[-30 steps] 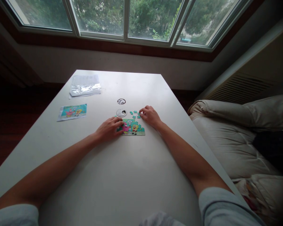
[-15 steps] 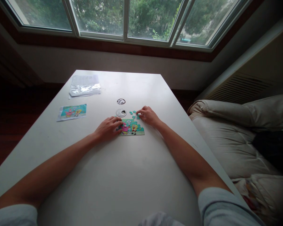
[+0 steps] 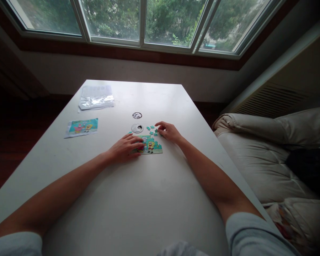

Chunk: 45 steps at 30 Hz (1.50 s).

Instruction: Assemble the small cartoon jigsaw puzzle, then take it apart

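Observation:
A partly assembled jigsaw puzzle with cartoon figures on a teal ground lies flat on the white table. My left hand rests over its left part, fingers stretched out and covering some of the picture. Just behind the puzzle's right half are several loose teal puzzle pieces. At their right side my right hand has thumb and fingers closed around a small teal puzzle piece, partly hidden by the fingertips. The puzzle's upper right edge is stepped and uneven.
Two round metal-rimmed inserts are set in the white table behind the puzzle. At the left lie a printed picture sheet and a clear plastic bag on paper. A cushioned sofa stands at the right.
My left hand has slid right, farther over the puzzle, covering more of the pink figure. My right hand moved slightly left among the loose pieces, its index finger now lifted a little.

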### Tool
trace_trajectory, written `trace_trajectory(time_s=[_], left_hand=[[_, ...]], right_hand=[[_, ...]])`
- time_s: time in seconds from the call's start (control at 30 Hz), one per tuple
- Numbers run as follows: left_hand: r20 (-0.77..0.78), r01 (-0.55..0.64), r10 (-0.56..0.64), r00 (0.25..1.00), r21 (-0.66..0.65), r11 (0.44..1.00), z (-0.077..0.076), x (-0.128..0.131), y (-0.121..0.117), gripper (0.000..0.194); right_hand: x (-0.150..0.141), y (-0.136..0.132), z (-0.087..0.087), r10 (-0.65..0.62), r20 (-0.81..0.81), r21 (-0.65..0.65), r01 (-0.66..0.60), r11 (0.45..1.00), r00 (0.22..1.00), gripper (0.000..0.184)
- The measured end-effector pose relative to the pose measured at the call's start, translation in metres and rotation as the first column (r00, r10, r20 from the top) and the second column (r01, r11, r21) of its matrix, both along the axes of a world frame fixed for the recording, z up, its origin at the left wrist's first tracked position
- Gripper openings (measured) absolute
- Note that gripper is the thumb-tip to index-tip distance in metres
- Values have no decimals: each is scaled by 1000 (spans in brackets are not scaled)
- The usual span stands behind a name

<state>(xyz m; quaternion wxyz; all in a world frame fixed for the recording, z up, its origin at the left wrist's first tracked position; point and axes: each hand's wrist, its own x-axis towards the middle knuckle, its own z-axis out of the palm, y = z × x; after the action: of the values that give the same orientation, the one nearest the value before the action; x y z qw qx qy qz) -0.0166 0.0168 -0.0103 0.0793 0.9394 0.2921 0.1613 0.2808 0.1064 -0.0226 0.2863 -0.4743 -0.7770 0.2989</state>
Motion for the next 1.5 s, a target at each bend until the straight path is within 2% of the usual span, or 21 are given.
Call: trace_trajectory(time_s=[0.23, 0.4, 0.5, 0.67, 0.8, 0.9, 1.07, 1.33, 1.5], left_hand=[[41, -73, 72, 997, 27, 997, -1, -2, 0, 31], [38, -12, 11, 999, 19, 1000, -1, 1, -3, 42], [-11, 20, -19, 1000, 14, 1000, -2, 1, -3, 48], [-8, 6, -6, 1000, -9, 1000, 0, 0, -3, 43], [17, 7, -6, 1000, -22, 1000, 2, 0, -3, 38], [19, 21, -21, 1000, -30, 999, 3, 1, -4, 36], [12, 33, -33, 999, -26, 999, 3, 1, -6, 40], [16, 41, -41, 999, 0, 999, -2, 1, -4, 40], [9, 40, -40, 999, 2, 999, -2, 2, -4, 40]], right_hand=[[-12, -7, 1, 2, -218, -118, -28, 993, 976, 27], [-26, -13, -1, 6, -365, -181, -77, 980, 931, 25], [-31, -17, -1, -4, -323, -145, -46, 988, 946, 22], [-36, -23, 0, -13, -194, -48, 4, 999, 981, 19], [-39, -28, 2, 36, -203, -56, -48, 997, 979, 22], [-42, -33, 3, 57, -136, -32, -62, 998, 989, 20], [-49, -36, 0, -9, -53, 10, 10, 1000, 999, 8], [-54, -39, 0, -44, -7, -10, 44, 999, 999, 3], [-53, -37, -4, -45, 62, 75, 40, 996, 997, 1]])
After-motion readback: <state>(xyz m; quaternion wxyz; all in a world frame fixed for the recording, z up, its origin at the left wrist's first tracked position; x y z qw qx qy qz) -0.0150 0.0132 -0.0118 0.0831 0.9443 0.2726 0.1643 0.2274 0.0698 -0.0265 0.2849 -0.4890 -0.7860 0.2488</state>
